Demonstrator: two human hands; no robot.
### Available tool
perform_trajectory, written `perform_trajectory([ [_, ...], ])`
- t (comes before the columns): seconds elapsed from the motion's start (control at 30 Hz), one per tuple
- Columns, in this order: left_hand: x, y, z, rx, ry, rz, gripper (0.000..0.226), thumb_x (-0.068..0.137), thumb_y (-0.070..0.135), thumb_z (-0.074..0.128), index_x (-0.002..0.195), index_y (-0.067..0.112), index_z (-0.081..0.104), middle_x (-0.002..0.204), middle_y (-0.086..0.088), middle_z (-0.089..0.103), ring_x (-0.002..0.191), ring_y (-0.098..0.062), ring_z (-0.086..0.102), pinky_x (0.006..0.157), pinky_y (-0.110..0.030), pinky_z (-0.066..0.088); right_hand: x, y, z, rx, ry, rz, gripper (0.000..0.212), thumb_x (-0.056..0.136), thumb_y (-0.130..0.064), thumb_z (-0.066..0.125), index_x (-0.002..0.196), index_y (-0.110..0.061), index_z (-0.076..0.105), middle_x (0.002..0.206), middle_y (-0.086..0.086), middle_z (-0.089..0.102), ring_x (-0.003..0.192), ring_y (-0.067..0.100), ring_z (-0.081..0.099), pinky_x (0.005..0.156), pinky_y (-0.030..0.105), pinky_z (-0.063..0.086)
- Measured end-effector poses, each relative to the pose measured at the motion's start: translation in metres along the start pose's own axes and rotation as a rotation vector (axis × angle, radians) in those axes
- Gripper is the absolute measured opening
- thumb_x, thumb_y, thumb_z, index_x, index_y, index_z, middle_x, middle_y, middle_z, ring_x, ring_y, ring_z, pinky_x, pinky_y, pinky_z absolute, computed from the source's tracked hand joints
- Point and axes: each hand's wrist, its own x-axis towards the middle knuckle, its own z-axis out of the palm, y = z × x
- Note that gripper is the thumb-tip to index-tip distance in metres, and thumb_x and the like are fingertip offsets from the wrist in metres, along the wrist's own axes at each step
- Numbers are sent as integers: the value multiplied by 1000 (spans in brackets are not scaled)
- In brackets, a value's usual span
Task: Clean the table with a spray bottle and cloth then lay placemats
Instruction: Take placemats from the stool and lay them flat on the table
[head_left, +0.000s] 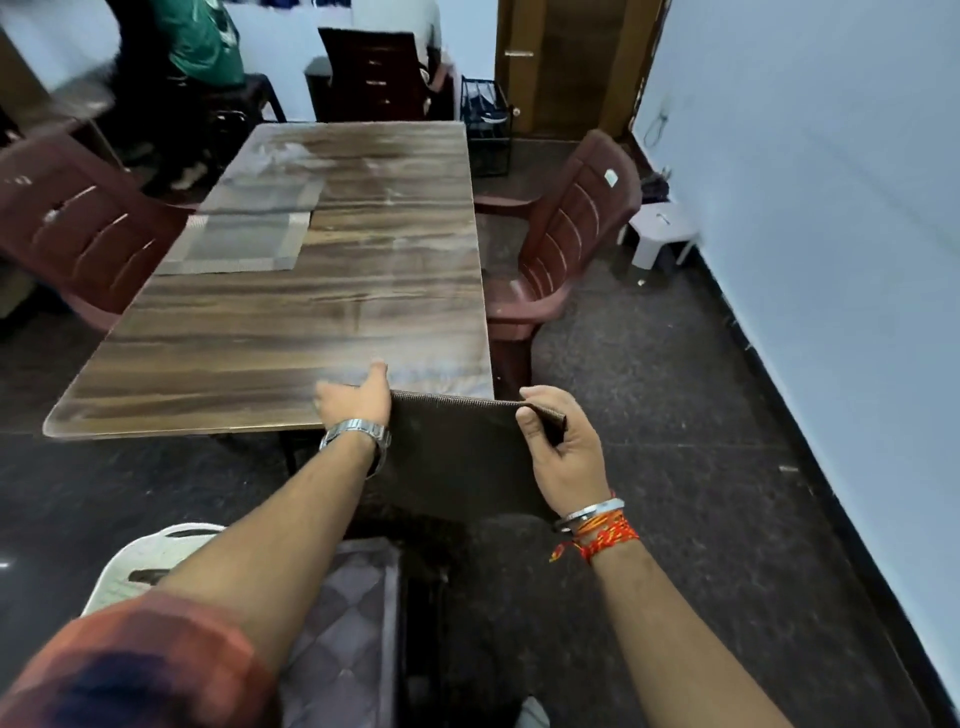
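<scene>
A dark brown placemat (457, 452) hangs in the air at the near right corner of the wooden table (291, 332). My left hand (358, 402) grips its left edge, knuckles over the tabletop. My right hand (558, 441) pinches its upper right corner, thumb on top. Two grey woven placemats lie on the table's left side: one (234, 244) nearer, one (270, 195) farther, their edges overlapping. No spray bottle or cloth is in view.
Maroon plastic chairs stand at the left (78, 228), right (566, 234) and far end (374, 73). A white chair (140, 561) with a patterned cushion (348, 623) is below my arms. A person sits at the back left. A black rack (485, 124) and a white stool (660, 234) line the right wall.
</scene>
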Motion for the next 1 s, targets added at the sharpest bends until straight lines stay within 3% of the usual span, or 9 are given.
perform_trajectory([
  [0.07, -15, 1, 10, 24, 58, -37, 73, 82, 39, 71, 134, -3, 40, 142, -22, 44, 122, -39, 52, 93, -38, 42, 15, 12, -11, -137, 3, 52, 17, 92, -34, 56, 99, -20, 62, 103, -2, 56, 99, 11, 53, 88, 26, 41],
  [0.13, -27, 4, 15, 68, 104, -68, 72, 85, 36, 69, 136, -3, 34, 144, -21, 35, 119, -40, 52, 82, -37, 39, 24, 20, -14, -354, -20, 241, 21, 94, -45, 49, 107, -31, 57, 106, -7, 46, 99, 16, 43, 84, 36, 35],
  [0.23, -31, 10, 21, 76, 156, -97, 70, 86, 33, 66, 134, -3, 32, 145, -21, 28, 115, -41, 54, 82, -37, 43, 36, 26, -17, -495, -130, 363, 21, 97, -43, 41, 116, -37, 48, 105, -8, 33, 96, 15, 32, 86, 38, 29],
  [0.43, -31, 30, 35, 88, 195, -84, 68, 84, 32, 67, 134, -2, 34, 141, -18, 33, 116, -40, 54, 82, -39, 43, 78, 31, -19, -305, -37, 234, 25, 92, -11, 54, 115, -20, 58, 100, 1, 56, 83, 12, 48, 77, 22, 37],
  [0.53, -23, 37, 47, 184, 218, -25, 66, 83, 37, 64, 131, -2, 41, 138, -19, 37, 125, -39, 43, 94, -43, 42, 93, 41, -21, -220, 84, 241, 24, 80, -11, 71, 99, -22, 62, 85, -8, 65, 77, 9, 59, 75, 22, 47],
  [0.63, -7, 46, 58, 176, 256, -18, 59, 82, 36, 63, 125, -2, 48, 133, -19, 39, 122, -40, 42, 96, -46, 42, 113, 53, -23, -205, 154, 300, 30, 72, -20, 82, 90, -20, 58, 74, -9, 61, 67, 7, 59, 67, 23, 49],
  [0.8, 32, 81, 89, 61, 239, 11, 60, 80, 33, 64, 132, 8, 50, 135, -17, 41, 115, -40, 54, 98, -45, 45, 168, 77, -11, -253, 153, 264, 22, 79, -25, 76, 88, -12, 61, 74, -2, 63, 68, 15, 60, 66, 26, 49],
  [0.9, 62, 106, 102, 15, 272, 26, 68, 78, 36, 67, 139, 15, 48, 137, -17, 49, 123, -39, 51, 103, -45, 42, 209, 91, 0, -271, 149, 229, 20, 87, -27, 68, 93, -11, 58, 88, 8, 71, 79, 24, 65, 65, 22, 42],
  [1.0, 95, 130, 115, -79, 298, 91, 65, 78, 28, 69, 138, 13, 50, 127, -13, 62, 123, -35, 54, 106, -40, 41, 248, 105, 11, -321, 138, 206, 19, 91, -26, 63, 90, -11, 50, 80, 5, 67, 74, 29, 64, 59, 25, 35],
])
